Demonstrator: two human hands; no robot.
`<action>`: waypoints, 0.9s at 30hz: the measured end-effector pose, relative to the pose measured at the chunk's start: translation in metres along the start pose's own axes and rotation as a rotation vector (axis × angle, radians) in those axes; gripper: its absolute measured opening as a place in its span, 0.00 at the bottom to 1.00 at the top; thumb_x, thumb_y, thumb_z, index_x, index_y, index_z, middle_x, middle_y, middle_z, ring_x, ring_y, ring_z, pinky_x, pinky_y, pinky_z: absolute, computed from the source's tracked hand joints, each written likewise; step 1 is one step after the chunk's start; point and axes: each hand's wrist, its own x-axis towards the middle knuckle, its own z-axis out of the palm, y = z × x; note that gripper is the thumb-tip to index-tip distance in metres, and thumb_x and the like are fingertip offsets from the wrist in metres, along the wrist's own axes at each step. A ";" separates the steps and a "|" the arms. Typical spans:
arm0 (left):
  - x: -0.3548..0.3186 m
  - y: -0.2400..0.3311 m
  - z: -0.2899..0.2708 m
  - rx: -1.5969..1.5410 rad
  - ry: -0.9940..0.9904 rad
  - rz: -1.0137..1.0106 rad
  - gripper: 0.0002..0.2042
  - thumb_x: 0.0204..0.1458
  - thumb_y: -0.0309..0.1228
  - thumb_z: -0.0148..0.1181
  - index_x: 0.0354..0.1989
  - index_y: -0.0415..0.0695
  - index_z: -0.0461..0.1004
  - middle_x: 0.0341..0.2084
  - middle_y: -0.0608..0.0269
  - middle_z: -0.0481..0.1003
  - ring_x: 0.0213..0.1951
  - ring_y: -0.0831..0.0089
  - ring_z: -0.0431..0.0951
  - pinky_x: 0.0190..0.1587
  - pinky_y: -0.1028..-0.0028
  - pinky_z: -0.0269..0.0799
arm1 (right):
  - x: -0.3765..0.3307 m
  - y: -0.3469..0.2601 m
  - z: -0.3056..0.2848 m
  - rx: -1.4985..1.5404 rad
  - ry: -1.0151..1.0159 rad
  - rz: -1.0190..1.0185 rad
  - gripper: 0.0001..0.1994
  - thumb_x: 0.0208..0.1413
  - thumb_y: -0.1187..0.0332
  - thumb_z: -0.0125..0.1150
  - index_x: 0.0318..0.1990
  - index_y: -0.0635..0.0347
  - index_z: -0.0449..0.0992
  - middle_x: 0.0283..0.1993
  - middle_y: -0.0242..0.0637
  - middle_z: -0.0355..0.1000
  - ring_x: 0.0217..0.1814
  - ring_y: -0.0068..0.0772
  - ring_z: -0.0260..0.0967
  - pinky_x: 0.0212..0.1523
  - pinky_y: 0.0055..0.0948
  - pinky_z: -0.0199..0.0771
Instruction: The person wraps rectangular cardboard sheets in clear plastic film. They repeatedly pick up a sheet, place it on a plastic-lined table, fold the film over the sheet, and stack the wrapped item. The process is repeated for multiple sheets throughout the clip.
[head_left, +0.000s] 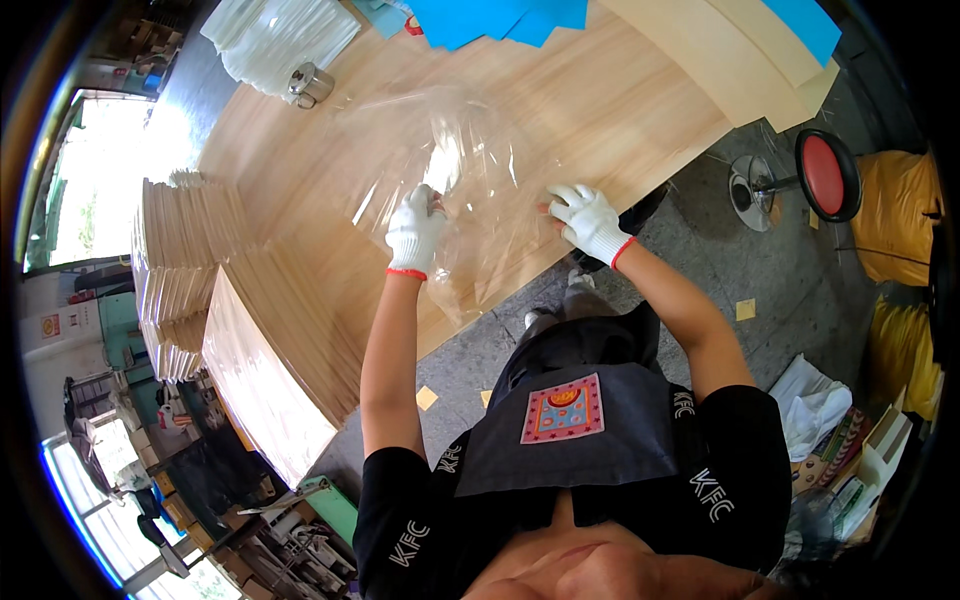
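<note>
The clear plastic sheet (490,180) lies loosely spread on the desk (640,100), with its lower part at the near edge. The gloved left hand (415,228) is at the left part of the sheet, its fingers bent inward; whether they pinch a fold or only press on it cannot be told. The gloved right hand (588,222) is wide, palm down, beside the right margin of the sheet; contact with the plastic cannot be confirmed. Risk of slipping: with its lower part at the near edge, the sheet may slide off the desk if left unpressed. Risk of creasing: the plastic is thin and already wrinkled, so an uneven pull from one side is likely to deepen the folds or tear it. Risk of snagging: knit fabric may grip the plastic and drag it along when a hand lifts. Risk of tipping: the metal cup (312,85) stands near the far left part of the sheet, and a wide sweep of plastic could knock it over.
</note>
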 end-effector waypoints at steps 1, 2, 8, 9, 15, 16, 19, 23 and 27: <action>-0.007 0.001 -0.002 -0.031 -0.009 0.028 0.07 0.49 0.29 0.55 0.36 0.43 0.74 0.33 0.51 0.77 0.38 0.54 0.78 0.39 0.64 0.72 | 0.002 -0.002 -0.004 -0.003 -0.018 0.001 0.12 0.49 0.62 0.59 0.42 0.44 0.74 0.58 0.30 0.63 0.56 0.38 0.61 0.49 0.40 0.64; -0.014 0.003 -0.004 -0.061 -0.018 0.056 0.07 0.48 0.29 0.55 0.36 0.43 0.74 0.33 0.50 0.77 0.38 0.54 0.78 0.39 0.63 0.72 | 0.004 -0.003 -0.009 -0.006 -0.035 0.002 0.12 0.49 0.62 0.59 0.42 0.45 0.74 0.58 0.30 0.63 0.55 0.38 0.61 0.49 0.40 0.64; -0.067 0.008 0.036 0.138 -0.309 0.142 0.12 0.48 0.33 0.56 0.41 0.46 0.72 0.36 0.52 0.74 0.40 0.52 0.75 0.42 0.58 0.71 | 0.019 -0.001 -0.009 -0.091 -0.091 0.003 0.14 0.49 0.62 0.58 0.45 0.48 0.73 0.58 0.29 0.63 0.55 0.37 0.61 0.50 0.40 0.64; -0.075 0.005 0.043 0.131 -0.345 0.175 0.13 0.48 0.34 0.56 0.43 0.46 0.72 0.36 0.52 0.74 0.41 0.52 0.74 0.42 0.57 0.71 | 0.021 0.000 -0.005 -0.121 -0.098 0.006 0.15 0.48 0.63 0.58 0.46 0.48 0.73 0.58 0.29 0.64 0.55 0.37 0.61 0.50 0.40 0.64; -0.095 0.020 0.026 -0.052 -0.270 0.152 0.22 0.46 0.40 0.62 0.51 0.49 0.70 0.46 0.52 0.72 0.51 0.54 0.69 0.52 0.58 0.67 | -0.013 0.018 -0.049 0.269 0.152 0.533 0.16 0.54 0.57 0.53 0.46 0.54 0.71 0.46 0.39 0.74 0.47 0.47 0.70 0.46 0.39 0.71; -0.096 0.014 0.030 -0.022 -0.163 0.185 0.24 0.45 0.41 0.62 0.52 0.50 0.70 0.48 0.50 0.71 0.53 0.52 0.68 0.54 0.57 0.64 | -0.023 0.023 -0.051 0.285 0.150 0.690 0.16 0.55 0.56 0.52 0.45 0.54 0.71 0.44 0.39 0.75 0.46 0.48 0.71 0.45 0.40 0.72; -0.090 -0.019 0.068 -0.021 0.026 0.172 0.30 0.44 0.44 0.63 0.58 0.52 0.66 0.60 0.41 0.59 0.62 0.41 0.54 0.63 0.48 0.47 | -0.040 0.023 -0.046 0.178 0.102 0.855 0.21 0.55 0.49 0.50 0.45 0.56 0.70 0.44 0.41 0.76 0.46 0.49 0.72 0.44 0.43 0.72; -0.084 -0.023 0.069 0.236 -0.106 0.315 0.37 0.41 0.51 0.64 0.62 0.53 0.62 0.65 0.38 0.47 0.65 0.36 0.43 0.64 0.42 0.37 | -0.046 0.015 -0.026 0.150 0.072 0.860 0.12 0.51 0.56 0.52 0.38 0.51 0.71 0.37 0.45 0.75 0.40 0.49 0.72 0.41 0.45 0.71; -0.077 -0.017 0.043 0.275 -0.339 0.271 0.46 0.36 0.58 0.66 0.64 0.49 0.58 0.67 0.38 0.41 0.67 0.38 0.38 0.65 0.44 0.34 | -0.033 0.012 0.003 0.306 0.162 0.797 0.06 0.49 0.63 0.57 0.34 0.49 0.70 0.29 0.41 0.75 0.35 0.48 0.73 0.36 0.44 0.71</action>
